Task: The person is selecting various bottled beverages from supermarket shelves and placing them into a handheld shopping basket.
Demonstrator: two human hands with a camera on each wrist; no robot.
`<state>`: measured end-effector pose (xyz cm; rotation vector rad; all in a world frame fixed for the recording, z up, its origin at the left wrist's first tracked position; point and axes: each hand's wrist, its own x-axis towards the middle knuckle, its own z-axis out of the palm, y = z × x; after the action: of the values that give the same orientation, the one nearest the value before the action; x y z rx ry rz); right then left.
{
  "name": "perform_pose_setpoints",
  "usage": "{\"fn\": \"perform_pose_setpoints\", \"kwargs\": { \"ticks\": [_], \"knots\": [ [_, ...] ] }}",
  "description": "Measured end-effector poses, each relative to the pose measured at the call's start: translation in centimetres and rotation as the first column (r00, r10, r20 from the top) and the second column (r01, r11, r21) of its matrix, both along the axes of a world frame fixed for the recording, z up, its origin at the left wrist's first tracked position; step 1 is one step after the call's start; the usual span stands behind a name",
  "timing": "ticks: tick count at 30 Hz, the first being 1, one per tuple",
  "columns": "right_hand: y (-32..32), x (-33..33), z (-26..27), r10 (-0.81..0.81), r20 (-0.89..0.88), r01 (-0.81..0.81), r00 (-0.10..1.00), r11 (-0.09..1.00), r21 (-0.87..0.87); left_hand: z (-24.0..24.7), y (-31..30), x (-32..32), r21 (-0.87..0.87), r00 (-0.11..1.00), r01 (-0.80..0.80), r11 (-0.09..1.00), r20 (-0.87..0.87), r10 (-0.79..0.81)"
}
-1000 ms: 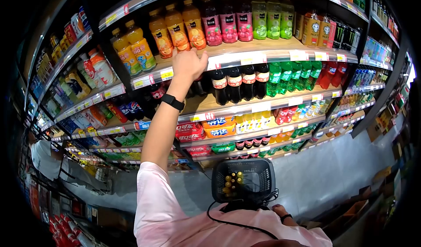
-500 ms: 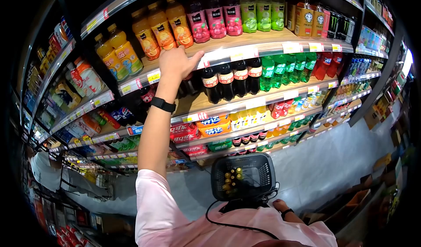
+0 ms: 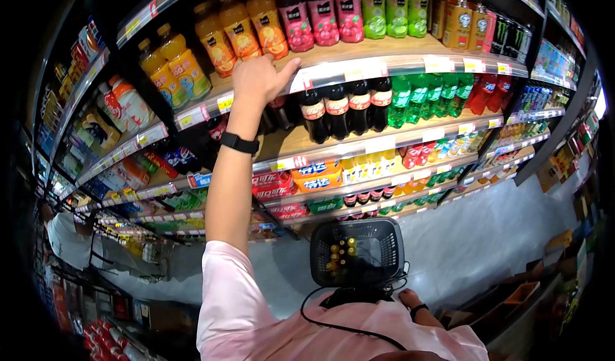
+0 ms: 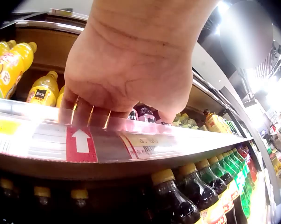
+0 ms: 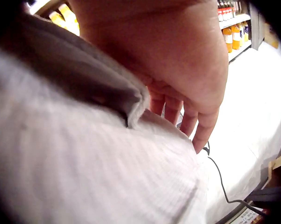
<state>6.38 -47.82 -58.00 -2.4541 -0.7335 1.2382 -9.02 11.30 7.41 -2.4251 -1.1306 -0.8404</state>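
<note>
My left hand (image 3: 259, 81) rests on the front edge of the upper shelf (image 3: 333, 53), just in front of the orange juice bottles (image 3: 269, 31). In the left wrist view the left hand (image 4: 126, 74) has its fingers over the clear price strip (image 4: 178, 142), with the thumb apart from them; the fingertips are partly hidden. Pink-labelled bottles (image 3: 323, 21) stand to its right. Low beside the pink shirt hangs my right hand (image 3: 410, 298). In the right wrist view the right hand's (image 5: 178, 70) fingers hang loosely by the cloth, holding nothing visible.
A dark basket (image 3: 397, 258) with several yellow-capped bottles (image 3: 343, 252) is in front of my body. Cola bottles (image 3: 336, 114) and green bottles (image 3: 416, 98) line the shelf below. A person in grey (image 3: 67, 239) is at the far left. A black cable (image 3: 339, 326) crosses the shirt.
The shelf and bottles shifted left in the head view, then slightly right and up. My left hand stays at the shelf edge, and the right hand stays low.
</note>
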Motion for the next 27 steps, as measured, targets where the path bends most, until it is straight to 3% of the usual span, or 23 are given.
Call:
{"fn": "perform_pose_setpoints", "kwargs": {
  "ticks": [3, 18, 27],
  "knots": [
    [0.0, -0.1, 0.0, 0.024, 0.069, -0.029, 0.997, 0.997, 0.07, -0.1, 0.4, 0.2, -0.032, 0.999, -0.043, 0.999, -0.013, 0.043],
    [0.5, -0.6, -1.1, 0.105, 0.049, -0.106, 0.993, 0.994, 0.032, 0.0, 0.9, 0.1, -0.034, 0.999, -0.046, 0.998, -0.009, 0.045],
    [0.4, -0.9, -0.2, 0.048, 0.05, -0.05, 0.998, 0.998, 0.034, 0.3, 1.3, 0.2, -0.063, 0.998, -0.068, 0.996, -0.019, 0.067]
  ]
}}
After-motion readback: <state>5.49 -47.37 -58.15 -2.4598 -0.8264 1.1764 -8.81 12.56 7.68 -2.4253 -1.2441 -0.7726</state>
